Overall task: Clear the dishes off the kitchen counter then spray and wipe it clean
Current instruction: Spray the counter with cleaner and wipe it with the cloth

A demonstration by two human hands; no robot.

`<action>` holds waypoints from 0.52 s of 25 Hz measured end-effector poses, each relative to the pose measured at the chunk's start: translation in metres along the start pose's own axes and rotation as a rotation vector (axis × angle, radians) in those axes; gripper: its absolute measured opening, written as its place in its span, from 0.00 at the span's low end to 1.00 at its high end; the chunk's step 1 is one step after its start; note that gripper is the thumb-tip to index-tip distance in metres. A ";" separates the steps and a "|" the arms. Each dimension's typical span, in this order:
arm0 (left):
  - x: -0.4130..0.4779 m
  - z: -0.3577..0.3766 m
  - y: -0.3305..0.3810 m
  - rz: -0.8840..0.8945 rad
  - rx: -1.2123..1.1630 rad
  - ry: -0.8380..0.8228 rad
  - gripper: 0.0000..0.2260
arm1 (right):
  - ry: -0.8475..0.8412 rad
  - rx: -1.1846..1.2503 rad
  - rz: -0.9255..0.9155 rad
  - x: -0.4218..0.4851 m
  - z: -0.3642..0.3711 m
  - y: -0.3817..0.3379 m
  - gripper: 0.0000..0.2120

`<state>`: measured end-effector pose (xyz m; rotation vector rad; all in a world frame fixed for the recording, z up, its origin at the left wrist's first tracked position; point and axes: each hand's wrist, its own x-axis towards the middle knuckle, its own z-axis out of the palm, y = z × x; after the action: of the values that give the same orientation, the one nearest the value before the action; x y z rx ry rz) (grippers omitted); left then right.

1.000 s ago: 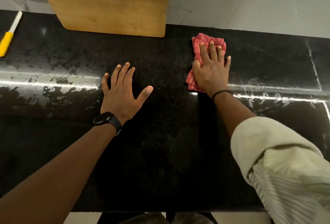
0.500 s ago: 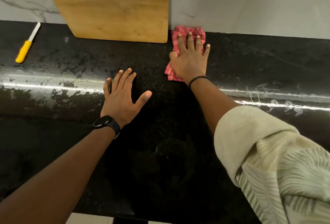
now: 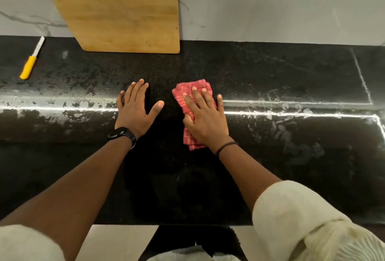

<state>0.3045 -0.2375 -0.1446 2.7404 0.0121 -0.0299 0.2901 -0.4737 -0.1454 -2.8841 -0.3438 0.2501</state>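
A folded red checked cloth [image 3: 185, 94] lies on the black stone counter [image 3: 281, 156] near its middle. My right hand [image 3: 205, 118] presses flat on the cloth with straight, spread fingers, covering most of it. Just to the left, my left hand [image 3: 135, 111] rests flat on the bare counter, fingers straight and thumb out, with a black watch on the wrist. Wet streaks and smears shine across the counter to the left and right of both hands.
A wooden cutting board [image 3: 118, 9] leans against the marble wall at the back. A small knife with a yellow handle [image 3: 31, 60] lies at the back left of the counter. The counter's front edge runs along the bottom, above a pale floor.
My right hand has slid the cloth from the back wall beside the cutting board toward me, to the middle of the counter. The left hand has stayed in place.
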 end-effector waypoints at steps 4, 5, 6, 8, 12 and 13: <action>-0.001 -0.002 -0.001 0.012 -0.030 -0.002 0.39 | 0.035 -0.021 0.174 -0.009 -0.021 0.065 0.35; -0.001 -0.001 -0.002 0.018 -0.037 -0.002 0.39 | 0.052 -0.017 0.235 -0.015 -0.023 0.075 0.35; 0.000 -0.001 -0.003 0.025 -0.040 0.001 0.39 | 0.073 -0.012 0.293 -0.026 -0.022 0.080 0.35; 0.000 -0.001 -0.003 0.036 -0.031 0.008 0.40 | 0.100 0.001 0.392 -0.058 -0.014 0.076 0.34; 0.000 -0.001 -0.002 0.037 -0.016 0.007 0.41 | 0.101 0.023 0.453 -0.137 0.008 0.025 0.34; 0.001 0.000 -0.002 0.036 -0.016 0.006 0.42 | 0.093 0.024 0.423 -0.151 0.014 0.006 0.35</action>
<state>0.3053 -0.2352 -0.1451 2.7240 -0.0350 -0.0122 0.1442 -0.5136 -0.1391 -2.9020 0.2885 0.1846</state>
